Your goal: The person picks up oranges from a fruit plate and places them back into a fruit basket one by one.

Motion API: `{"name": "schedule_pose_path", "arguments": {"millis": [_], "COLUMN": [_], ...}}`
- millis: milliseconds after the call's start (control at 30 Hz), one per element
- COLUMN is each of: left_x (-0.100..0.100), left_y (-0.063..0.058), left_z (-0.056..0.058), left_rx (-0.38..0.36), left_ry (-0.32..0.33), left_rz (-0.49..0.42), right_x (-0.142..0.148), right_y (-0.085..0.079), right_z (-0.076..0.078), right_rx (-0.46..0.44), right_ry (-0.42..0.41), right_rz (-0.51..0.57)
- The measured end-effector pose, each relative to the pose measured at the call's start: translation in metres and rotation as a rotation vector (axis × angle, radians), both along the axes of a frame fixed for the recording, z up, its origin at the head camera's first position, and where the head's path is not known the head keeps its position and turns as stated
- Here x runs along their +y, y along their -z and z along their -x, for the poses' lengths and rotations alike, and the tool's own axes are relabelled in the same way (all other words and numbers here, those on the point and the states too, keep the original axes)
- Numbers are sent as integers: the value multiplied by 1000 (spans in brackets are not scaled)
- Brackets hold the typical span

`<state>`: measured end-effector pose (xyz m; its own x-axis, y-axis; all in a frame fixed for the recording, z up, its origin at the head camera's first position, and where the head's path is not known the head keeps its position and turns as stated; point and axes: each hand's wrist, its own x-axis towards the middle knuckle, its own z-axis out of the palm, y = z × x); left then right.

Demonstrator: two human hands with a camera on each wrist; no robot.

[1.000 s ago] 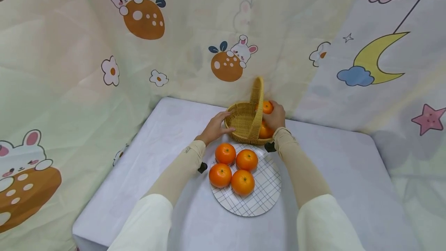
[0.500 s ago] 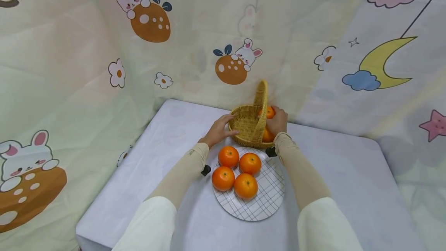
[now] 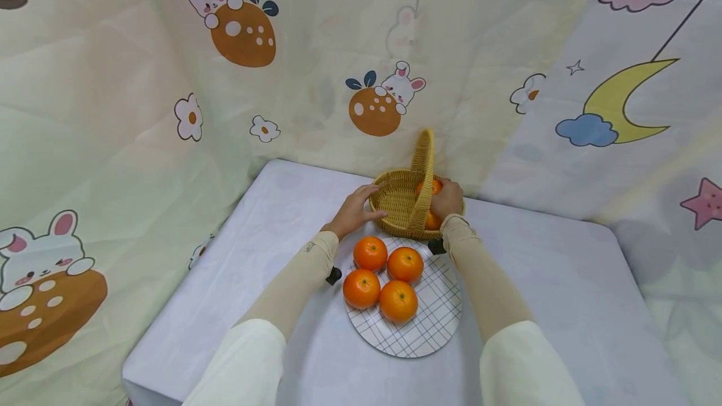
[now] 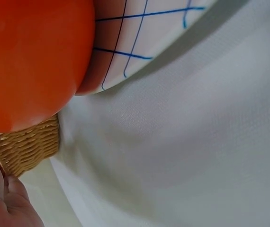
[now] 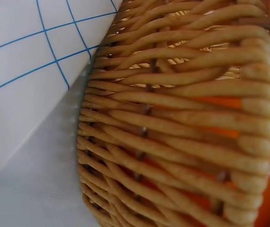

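Observation:
A yellow wicker basket (image 3: 397, 196) with a tall arched handle stands at the back of the table. My left hand (image 3: 352, 210) holds its left end, thumb and fingers spread around the rim. My right hand (image 3: 449, 198) reaches into the right side, gripping an orange (image 3: 432, 187) low behind the handle. Another orange (image 3: 433, 221) lies in the basket, nearer the front. In the right wrist view, orange skin shows through the wicker wall (image 5: 173, 127); that hand's fingers are mostly hidden. The left wrist view shows the left hand (image 4: 9, 201) against the basket's side (image 4: 31, 144).
A round white plate (image 3: 429, 327) with a blue-line grid sits just in front of the basket. Several oranges (image 3: 398, 301) are grouped on its left half. A white cloth covers the table (image 3: 541, 268); a printed fabric backdrop (image 3: 316, 42) hangs close behind.
My right hand has lowered the orange deeper into the basket's right side. The left hand has stayed at the rim. The head view has shifted slightly.

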<state>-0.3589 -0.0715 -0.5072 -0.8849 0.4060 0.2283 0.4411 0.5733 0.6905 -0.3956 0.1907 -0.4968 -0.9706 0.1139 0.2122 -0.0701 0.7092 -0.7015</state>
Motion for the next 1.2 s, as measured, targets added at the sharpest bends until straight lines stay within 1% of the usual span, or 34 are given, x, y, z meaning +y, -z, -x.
{"name": "schedule_pose_path", "arguments": {"millis": [133,333,467,600,800,967,1100,1200], "left_x": [0,0,0,-1,-1,0,0,0], "left_y": [-1,0,2,3,5,1,-1,0], "left_z": [0,-1,0,2,4,2,1,1], "left_rx": [2,4,9,10,3,-7,0,-2], "left_ry": [-5,-3,-7,-8,-4,-3,-1,-3], "left_rz": [9,5,9,7,4,7,-2,2], "right_x": [1,0,1,3,8,12,18,24], "right_y": [2,-3,-10,-13,-19,-27,-31,-29], "right_z": [1,-4,-8,-12,-23,-36,-46,-52], "right_rx": [-2,-15,-27,-15,21,30,58,86], "right_ry": [8,12,2,-17,-43,-69,-90,-124], "right_rz": [-5,18,70,118,108,99,130,154]}}
